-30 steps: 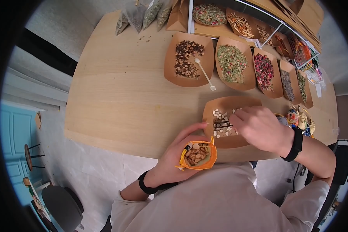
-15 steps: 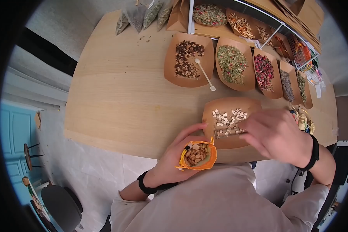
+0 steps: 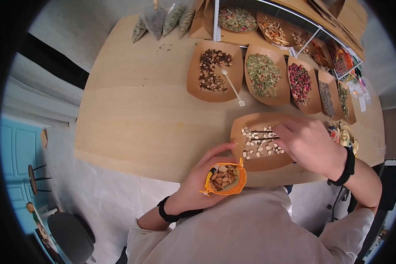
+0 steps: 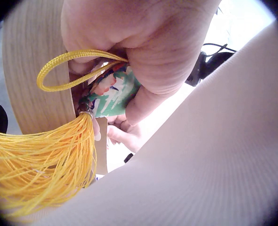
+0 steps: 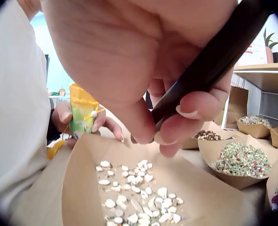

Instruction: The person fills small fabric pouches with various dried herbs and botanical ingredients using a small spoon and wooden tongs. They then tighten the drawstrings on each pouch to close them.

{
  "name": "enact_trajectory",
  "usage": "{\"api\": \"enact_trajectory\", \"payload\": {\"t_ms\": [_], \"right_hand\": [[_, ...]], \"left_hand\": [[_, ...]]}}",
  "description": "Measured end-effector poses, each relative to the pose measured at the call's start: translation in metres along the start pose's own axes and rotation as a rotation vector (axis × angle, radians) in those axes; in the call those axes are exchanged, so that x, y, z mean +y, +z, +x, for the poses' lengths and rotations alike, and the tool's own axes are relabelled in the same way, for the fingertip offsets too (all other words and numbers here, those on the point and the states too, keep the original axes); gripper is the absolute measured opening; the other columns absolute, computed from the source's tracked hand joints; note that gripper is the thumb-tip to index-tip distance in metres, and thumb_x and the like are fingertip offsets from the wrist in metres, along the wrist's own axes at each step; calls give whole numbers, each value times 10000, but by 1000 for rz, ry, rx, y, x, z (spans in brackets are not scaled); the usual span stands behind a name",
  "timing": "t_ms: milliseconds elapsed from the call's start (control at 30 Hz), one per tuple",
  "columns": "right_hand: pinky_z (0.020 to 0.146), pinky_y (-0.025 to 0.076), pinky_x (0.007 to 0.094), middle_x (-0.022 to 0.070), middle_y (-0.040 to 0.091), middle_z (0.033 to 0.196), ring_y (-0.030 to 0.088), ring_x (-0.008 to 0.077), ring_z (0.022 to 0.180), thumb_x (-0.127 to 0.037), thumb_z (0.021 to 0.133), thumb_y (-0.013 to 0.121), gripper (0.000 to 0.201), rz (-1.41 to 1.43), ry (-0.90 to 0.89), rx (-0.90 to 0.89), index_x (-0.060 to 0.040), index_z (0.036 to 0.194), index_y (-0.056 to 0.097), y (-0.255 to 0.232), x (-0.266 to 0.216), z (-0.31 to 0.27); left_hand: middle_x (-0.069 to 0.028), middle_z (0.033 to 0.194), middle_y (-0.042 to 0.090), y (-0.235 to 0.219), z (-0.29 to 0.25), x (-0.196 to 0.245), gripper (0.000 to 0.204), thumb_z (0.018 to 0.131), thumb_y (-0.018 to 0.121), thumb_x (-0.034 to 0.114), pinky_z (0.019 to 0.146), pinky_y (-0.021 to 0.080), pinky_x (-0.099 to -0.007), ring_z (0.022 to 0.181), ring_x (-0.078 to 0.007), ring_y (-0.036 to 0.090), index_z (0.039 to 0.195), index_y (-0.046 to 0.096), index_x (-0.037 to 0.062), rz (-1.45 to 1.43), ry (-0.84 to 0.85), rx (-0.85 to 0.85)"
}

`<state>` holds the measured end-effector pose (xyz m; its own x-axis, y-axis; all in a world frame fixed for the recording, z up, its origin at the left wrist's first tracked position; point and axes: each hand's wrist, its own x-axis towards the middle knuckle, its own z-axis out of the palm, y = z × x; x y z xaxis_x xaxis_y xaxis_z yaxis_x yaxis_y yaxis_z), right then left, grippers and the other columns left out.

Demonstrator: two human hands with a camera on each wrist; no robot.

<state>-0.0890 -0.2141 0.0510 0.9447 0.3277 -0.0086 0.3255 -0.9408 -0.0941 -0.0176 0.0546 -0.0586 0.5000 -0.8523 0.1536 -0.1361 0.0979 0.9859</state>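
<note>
My left hand [image 3: 191, 185] grips a small drawstring pouch [image 3: 233, 191] at the table's front edge. The pouch has an orange rim and brown slices inside. In the left wrist view, its green patterned cloth [image 4: 111, 96], yellow cord loop [image 4: 54, 87] and long yellow tassel [image 4: 44, 165] show. My right hand [image 3: 310, 143] holds dark tongs [image 3: 265, 139] over a brown paper tray [image 3: 268, 165] of white dried pieces [image 3: 253, 152]. Two prongs stand apart over the pieces. From the right wrist, the dark handle [image 5: 200, 66] crosses the palm, thumb and fingertips pinching lower down.
Behind the tray stands a row of paper trays: dark brown bits [image 3: 213, 81] with a pale spoon [image 3: 233, 88], green herbs [image 3: 263, 77], red buds [image 3: 300, 83]. A shelf [image 3: 290, 13] rises behind. Plastic bags [image 3: 156, 22] stand at the back left; small pouches [image 3: 345, 136] lie right.
My right hand drew the tongs toward the right, then came back over the tray, with the prongs now clearly apart. My left hand and the pouch stayed in place.
</note>
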Motion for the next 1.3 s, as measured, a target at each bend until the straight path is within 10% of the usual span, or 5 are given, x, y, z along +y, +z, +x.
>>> {"api": "enact_trajectory", "payload": {"t_ms": [967, 1300], "right_hand": [[612, 548, 336, 75, 658, 767, 687, 218, 734, -98, 762, 632, 105, -175, -88, 4, -31, 841, 620, 30, -3, -1], [561, 519, 386, 63, 605, 760, 628, 278, 641, -121, 745, 773, 224, 224, -158, 198, -36, 912, 650, -23, -27, -9]], "left_hand": [[-178, 1542, 408, 0, 1, 0, 517, 791, 838, 65, 1122, 412, -413, 1429, -324, 440, 1260, 620, 60, -15, 20, -5], [-167, 1533, 418, 2, -2, 1, 522, 785, 843, 47, 1078, 455, -375, 1375, -298, 495, 1255, 615, 45, 64, 33, 27]]}}
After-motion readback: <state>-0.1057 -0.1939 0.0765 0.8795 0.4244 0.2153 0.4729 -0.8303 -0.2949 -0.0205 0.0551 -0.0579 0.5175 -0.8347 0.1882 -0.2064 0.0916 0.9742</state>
